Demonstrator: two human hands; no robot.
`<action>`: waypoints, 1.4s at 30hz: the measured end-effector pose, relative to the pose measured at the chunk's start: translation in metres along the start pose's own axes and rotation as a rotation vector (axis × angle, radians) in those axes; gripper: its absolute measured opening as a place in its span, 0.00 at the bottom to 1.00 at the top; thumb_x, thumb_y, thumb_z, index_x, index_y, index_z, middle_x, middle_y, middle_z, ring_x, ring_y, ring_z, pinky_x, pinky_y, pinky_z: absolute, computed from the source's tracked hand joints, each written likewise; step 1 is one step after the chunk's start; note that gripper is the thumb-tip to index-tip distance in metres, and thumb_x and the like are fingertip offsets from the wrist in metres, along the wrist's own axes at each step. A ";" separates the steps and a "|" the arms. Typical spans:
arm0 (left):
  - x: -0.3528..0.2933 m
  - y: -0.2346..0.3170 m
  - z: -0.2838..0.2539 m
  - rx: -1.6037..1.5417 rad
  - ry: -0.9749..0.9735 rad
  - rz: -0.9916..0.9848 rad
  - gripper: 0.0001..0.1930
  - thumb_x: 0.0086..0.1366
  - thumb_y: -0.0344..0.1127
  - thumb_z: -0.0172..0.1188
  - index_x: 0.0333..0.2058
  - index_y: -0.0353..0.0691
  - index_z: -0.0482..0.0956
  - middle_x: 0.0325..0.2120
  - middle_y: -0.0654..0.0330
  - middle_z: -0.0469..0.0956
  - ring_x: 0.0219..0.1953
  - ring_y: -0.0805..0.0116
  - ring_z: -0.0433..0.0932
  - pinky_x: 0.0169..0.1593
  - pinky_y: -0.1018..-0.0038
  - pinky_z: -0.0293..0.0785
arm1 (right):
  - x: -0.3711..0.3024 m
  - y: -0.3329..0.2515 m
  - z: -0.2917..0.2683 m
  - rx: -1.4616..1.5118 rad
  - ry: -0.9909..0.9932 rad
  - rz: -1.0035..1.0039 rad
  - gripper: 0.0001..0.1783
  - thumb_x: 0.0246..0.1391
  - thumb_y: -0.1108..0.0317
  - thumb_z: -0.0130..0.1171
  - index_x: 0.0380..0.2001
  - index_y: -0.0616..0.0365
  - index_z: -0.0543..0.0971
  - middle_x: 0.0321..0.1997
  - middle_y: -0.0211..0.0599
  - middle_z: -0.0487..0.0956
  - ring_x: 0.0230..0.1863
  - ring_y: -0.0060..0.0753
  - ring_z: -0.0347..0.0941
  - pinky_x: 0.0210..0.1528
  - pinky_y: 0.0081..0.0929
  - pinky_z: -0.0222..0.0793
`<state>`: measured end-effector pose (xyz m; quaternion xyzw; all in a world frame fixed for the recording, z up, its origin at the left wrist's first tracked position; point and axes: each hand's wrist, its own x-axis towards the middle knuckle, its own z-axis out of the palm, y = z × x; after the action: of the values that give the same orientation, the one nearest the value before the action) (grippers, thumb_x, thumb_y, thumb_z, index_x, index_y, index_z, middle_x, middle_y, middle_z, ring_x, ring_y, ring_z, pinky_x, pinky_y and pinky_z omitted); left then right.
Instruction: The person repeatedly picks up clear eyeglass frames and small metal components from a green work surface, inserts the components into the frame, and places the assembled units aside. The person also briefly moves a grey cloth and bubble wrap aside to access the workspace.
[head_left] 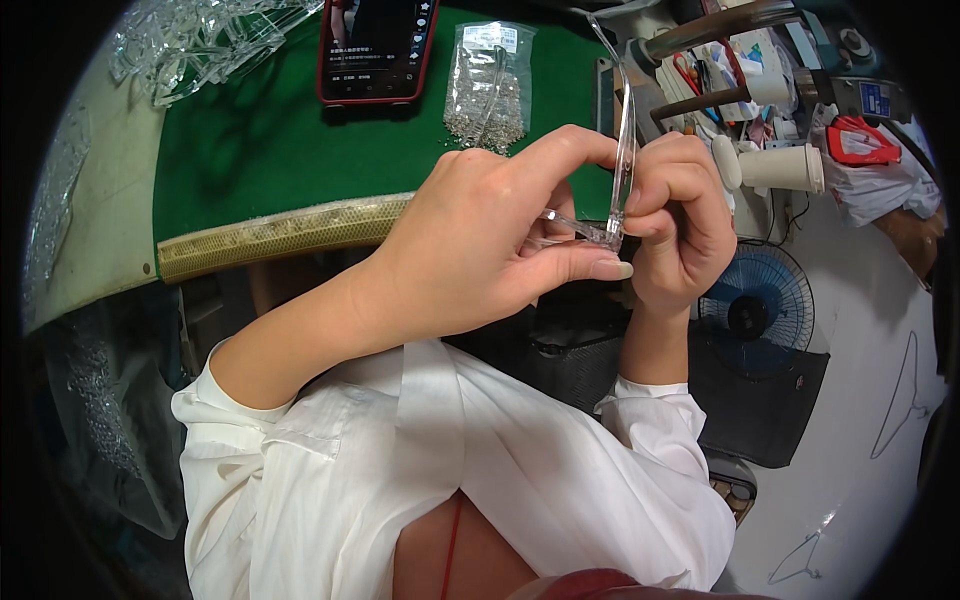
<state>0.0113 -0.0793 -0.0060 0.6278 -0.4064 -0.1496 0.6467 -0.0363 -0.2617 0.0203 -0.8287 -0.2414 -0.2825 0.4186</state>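
A clear plastic eyeglass frame [624,140] is held up in front of me, one temple arm pointing up and away past the table's right side. My left hand [470,220] grips the frame's front, the thumb stretched along its near edge by the hinge corner. Most of the front is hidden behind those fingers. My right hand [682,215] is closed, its thumb and forefinger pinching the frame at the lower end of the temple arm, close to the hinge. Whether a small part or tool is also in that pinch I cannot make out.
On the green table mat [240,160] lie a phone [370,50] and a plastic bag of small metal parts [488,95]. More clear frames [205,50] are heaped far left. A bench machine with a bar handle [720,100] stands at right, above a blue fan [755,310].
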 end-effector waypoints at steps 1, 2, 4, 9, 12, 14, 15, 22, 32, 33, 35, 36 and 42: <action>0.000 0.000 0.000 0.006 0.003 0.006 0.29 0.50 0.26 0.68 0.52 0.36 0.68 0.18 0.62 0.75 0.22 0.78 0.75 0.29 0.82 0.69 | -0.001 -0.001 0.001 0.001 0.007 0.018 0.14 0.49 0.62 0.63 0.23 0.62 0.76 0.24 0.35 0.73 0.25 0.28 0.68 0.25 0.19 0.61; 0.000 0.000 0.000 0.018 0.009 0.017 0.29 0.50 0.27 0.68 0.52 0.36 0.68 0.19 0.62 0.75 0.22 0.78 0.75 0.29 0.82 0.69 | -0.001 -0.002 0.001 0.003 0.015 0.036 0.14 0.50 0.61 0.63 0.23 0.62 0.75 0.24 0.35 0.73 0.25 0.28 0.68 0.25 0.19 0.61; 0.000 -0.001 0.001 0.042 0.021 0.040 0.29 0.50 0.27 0.68 0.52 0.36 0.68 0.19 0.61 0.76 0.22 0.78 0.75 0.30 0.82 0.70 | -0.002 -0.003 0.003 0.009 0.041 0.037 0.14 0.50 0.62 0.63 0.23 0.63 0.75 0.24 0.35 0.73 0.26 0.27 0.68 0.26 0.19 0.61; 0.000 -0.002 0.002 0.008 0.022 0.046 0.30 0.50 0.27 0.69 0.52 0.36 0.68 0.20 0.61 0.76 0.23 0.78 0.75 0.30 0.83 0.70 | -0.002 -0.004 0.004 0.087 0.072 0.067 0.14 0.48 0.63 0.64 0.22 0.63 0.75 0.24 0.34 0.73 0.26 0.26 0.68 0.27 0.18 0.61; 0.001 -0.005 0.004 -0.117 0.017 0.018 0.30 0.50 0.26 0.69 0.53 0.36 0.68 0.20 0.63 0.77 0.23 0.79 0.75 0.31 0.83 0.70 | -0.003 -0.003 0.004 0.126 0.088 0.067 0.12 0.46 0.65 0.65 0.22 0.63 0.75 0.25 0.34 0.73 0.26 0.25 0.67 0.27 0.18 0.60; 0.002 -0.005 0.004 -0.171 0.016 0.002 0.31 0.50 0.26 0.69 0.53 0.36 0.67 0.21 0.63 0.77 0.24 0.80 0.75 0.32 0.83 0.69 | -0.003 -0.005 0.004 0.145 0.084 0.066 0.11 0.45 0.66 0.66 0.22 0.62 0.76 0.25 0.33 0.73 0.26 0.25 0.66 0.27 0.17 0.60; 0.002 -0.003 0.004 -0.173 0.015 -0.004 0.31 0.50 0.26 0.69 0.53 0.36 0.67 0.21 0.64 0.77 0.24 0.80 0.75 0.32 0.83 0.69 | -0.002 -0.004 0.004 0.147 0.084 0.056 0.11 0.45 0.67 0.66 0.22 0.62 0.76 0.25 0.33 0.73 0.27 0.25 0.66 0.27 0.17 0.60; 0.003 -0.003 0.004 -0.158 0.018 0.012 0.31 0.50 0.26 0.69 0.53 0.36 0.67 0.20 0.64 0.76 0.24 0.81 0.74 0.32 0.84 0.68 | -0.003 -0.003 0.006 0.184 0.117 0.068 0.11 0.43 0.67 0.67 0.22 0.62 0.76 0.24 0.32 0.73 0.28 0.25 0.66 0.27 0.17 0.59; 0.007 0.000 0.002 -0.122 0.051 0.052 0.31 0.51 0.23 0.66 0.55 0.38 0.64 0.21 0.63 0.77 0.26 0.80 0.75 0.35 0.82 0.70 | -0.007 0.004 0.006 0.449 0.126 0.270 0.23 0.47 0.58 0.69 0.36 0.66 0.74 0.34 0.34 0.74 0.32 0.22 0.67 0.35 0.17 0.63; 0.010 -0.001 0.005 -0.110 0.067 0.066 0.32 0.52 0.22 0.65 0.55 0.39 0.64 0.22 0.63 0.77 0.27 0.80 0.75 0.36 0.82 0.71 | -0.008 0.001 0.004 0.482 0.132 0.340 0.25 0.46 0.56 0.69 0.37 0.66 0.74 0.35 0.34 0.74 0.33 0.22 0.68 0.36 0.17 0.64; 0.018 -0.006 0.010 -0.066 0.101 0.095 0.32 0.52 0.19 0.61 0.56 0.41 0.62 0.24 0.61 0.77 0.29 0.77 0.76 0.38 0.79 0.72 | -0.008 -0.005 0.003 0.564 0.137 0.473 0.30 0.44 0.52 0.70 0.39 0.68 0.74 0.36 0.34 0.74 0.36 0.22 0.70 0.39 0.17 0.65; 0.024 -0.010 0.013 -0.057 0.112 0.118 0.32 0.52 0.18 0.61 0.56 0.41 0.62 0.24 0.60 0.77 0.29 0.76 0.77 0.39 0.79 0.72 | -0.008 -0.007 -0.001 0.551 0.154 0.527 0.34 0.42 0.51 0.71 0.42 0.70 0.74 0.38 0.34 0.75 0.40 0.24 0.73 0.43 0.19 0.67; 0.063 -0.012 0.035 0.040 0.149 0.128 0.22 0.57 0.28 0.61 0.50 0.40 0.67 0.25 0.55 0.81 0.33 0.65 0.83 0.36 0.75 0.75 | -0.005 0.011 -0.032 0.520 0.268 0.471 0.30 0.48 0.57 0.67 0.45 0.74 0.74 0.43 0.42 0.78 0.38 0.25 0.74 0.46 0.20 0.67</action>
<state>0.0299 -0.1498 -0.0001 0.6228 -0.3996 -0.0527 0.6706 -0.0410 -0.2954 0.0267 -0.6832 -0.0508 -0.2138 0.6964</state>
